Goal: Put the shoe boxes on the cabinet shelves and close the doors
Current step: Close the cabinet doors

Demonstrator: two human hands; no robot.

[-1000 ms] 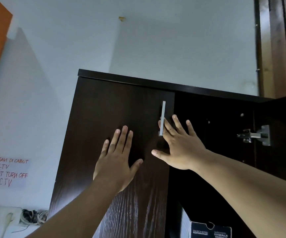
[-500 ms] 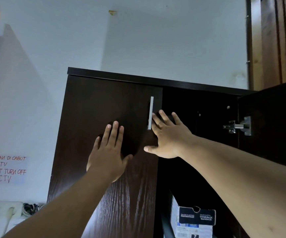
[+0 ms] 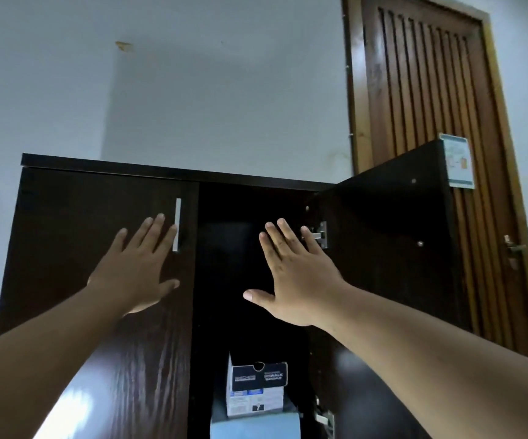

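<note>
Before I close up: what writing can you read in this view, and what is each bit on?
"7": white label low on the upper shoe box inside the cabinet.
"WALK": dark band on the same box; the first part and the logo beside it are too blurred.
Sticker on the open right door: print too small to read.
Lower blue box: no legible text.

1. We count two cabinet doors: the left door (image 3: 82, 248) shut at 9 o'clock, the right door (image 3: 392, 242) swung open at 3 o'clock.
2. Two hands, left hand (image 3: 135, 274) and right hand (image 3: 297, 280), fingers spread.
3. One silver handle (image 3: 177, 224).
4. Two shoe boxes at 6 o'clock: a white-and-black box (image 3: 256, 391) on a light blue box (image 3: 253, 427).
5. Two hinges, upper hinge (image 3: 318, 236) and lower hinge (image 3: 324, 418).
6. One wooden room door (image 3: 430, 90) at 1 o'clock.
</note>
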